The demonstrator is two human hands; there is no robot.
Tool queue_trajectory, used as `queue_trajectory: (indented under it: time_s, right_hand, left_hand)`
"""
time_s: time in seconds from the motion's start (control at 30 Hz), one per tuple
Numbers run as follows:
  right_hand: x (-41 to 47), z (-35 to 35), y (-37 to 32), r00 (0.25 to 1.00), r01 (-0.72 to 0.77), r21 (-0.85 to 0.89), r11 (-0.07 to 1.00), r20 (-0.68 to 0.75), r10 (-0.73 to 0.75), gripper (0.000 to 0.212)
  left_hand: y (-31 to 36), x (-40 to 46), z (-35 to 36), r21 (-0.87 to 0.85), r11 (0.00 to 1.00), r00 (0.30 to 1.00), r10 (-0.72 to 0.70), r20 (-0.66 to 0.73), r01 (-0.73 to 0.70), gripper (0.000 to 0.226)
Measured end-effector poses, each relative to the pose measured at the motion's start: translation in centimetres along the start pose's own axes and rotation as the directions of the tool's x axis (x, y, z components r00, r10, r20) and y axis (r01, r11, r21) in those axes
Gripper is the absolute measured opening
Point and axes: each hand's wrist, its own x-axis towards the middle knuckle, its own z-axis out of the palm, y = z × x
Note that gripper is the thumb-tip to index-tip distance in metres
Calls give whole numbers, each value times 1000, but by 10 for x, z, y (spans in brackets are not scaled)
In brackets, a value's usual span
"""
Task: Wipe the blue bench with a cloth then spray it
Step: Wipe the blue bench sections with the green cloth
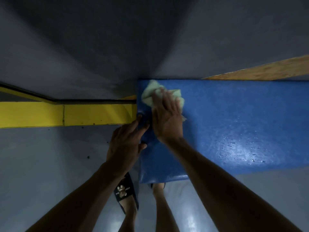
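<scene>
The blue bench (pixel 234 118) stretches from the middle of the view to the right edge, its top shiny with wet droplets. A crumpled pale green cloth (pixel 148 94) lies on the bench's far left corner. My right hand (pixel 167 119) lies on top of the cloth with straight fingers and presses it onto the bench. My left hand (pixel 127 143) rests on the bench's left edge, fingertips touching the blue surface. No spray bottle is in view.
A yellow band (pixel 66 114) runs along the grey wall to the left of the bench. A wooden strip (pixel 267 71) shows behind the bench at the right. Below are the grey floor and my feet, one in a dark slipper (pixel 124 191).
</scene>
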Motion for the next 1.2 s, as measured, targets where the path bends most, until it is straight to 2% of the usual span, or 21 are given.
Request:
queue_trajectory:
  time_s: [0.07,0.1,0.13,0.2,0.27,0.3,0.37,0.47,0.5,0.53,0.6,0.67,0.7,0.73,0.83,0.87,0.9,0.97,1.0,1.1,1.2]
  right_hand:
    - [7,-12,21,962,263,-33,964,80,-260,58]
    - [14,-21,42,940,328,-45,944,116,-321,61]
    - [23,-30,66,936,329,-66,942,158,-316,67]
    - [34,-51,117,968,176,-145,974,203,-145,79]
    - [37,-75,157,995,-41,-143,989,84,53,63]
    - [36,-82,165,995,-96,-126,987,23,100,57]
    - [35,-77,159,982,-185,-82,979,-39,183,54]
    - [39,-41,108,947,-295,-70,953,-157,281,53]
    - [40,-29,84,956,-256,-87,963,-171,239,52]
    - [40,-17,62,975,-158,-85,984,-169,142,50]
    - [39,-2,23,987,132,-24,991,-95,-134,44]
    - [46,-1,13,917,397,-25,917,55,-396,45]
    - [53,-6,21,874,477,-41,878,131,-468,49]
    - [59,-14,34,857,496,-44,867,189,-480,57]
    - [73,-48,90,914,350,-120,929,261,-311,84]
    - [70,-60,103,934,299,-169,939,255,-251,84]
    - [63,-66,109,958,226,-161,961,217,-188,74]
    - [47,-62,107,989,102,-43,994,109,-97,51]
    - [41,-56,99,993,98,-1,995,66,-97,47]
    - [45,-32,61,979,201,18,979,34,-202,45]
    - [70,-16,19,880,465,-11,885,119,-460,44]
  left_hand:
    - [1,2,-2,10,1000,1000,-17,16,17,88]
    - [2,3,-2,8,1000,1000,-23,7,23,88]
    - [2,3,-2,8,1000,1000,-24,-2,24,88]
    - [3,1,-1,14,999,999,-32,-9,32,88]
    - [4,0,-2,11,999,999,-32,-32,33,87]
    - [5,0,-3,15,1000,998,-22,-51,23,86]
    - [7,1,-2,31,999,996,-3,-90,6,87]
    - [5,2,3,25,999,998,-27,-64,29,90]
    - [5,1,4,26,999,998,-32,-56,33,90]
    - [5,1,4,28,999,998,-27,-52,29,90]
    - [5,1,4,31,999,999,-19,-48,20,90]
    - [6,0,4,18,999,998,-43,-35,44,89]
    - [5,-1,5,-3,999,998,-43,-50,43,88]
    - [5,-2,5,-20,999,997,-33,-72,31,87]
    - [6,-5,6,-40,999,992,-12,-127,7,88]
    - [6,-5,6,-41,999,991,-21,-130,16,89]
    - [6,-4,7,-36,999,991,-35,-126,31,89]
    - [4,-3,11,-37,997,990,-66,-121,62,91]
    - [3,-2,13,-48,996,990,-78,-121,73,91]
    - [3,-2,15,-96,992,994,-93,-63,87,86]
    - [3,-6,13,-130,989,995,-77,-62,69,84]
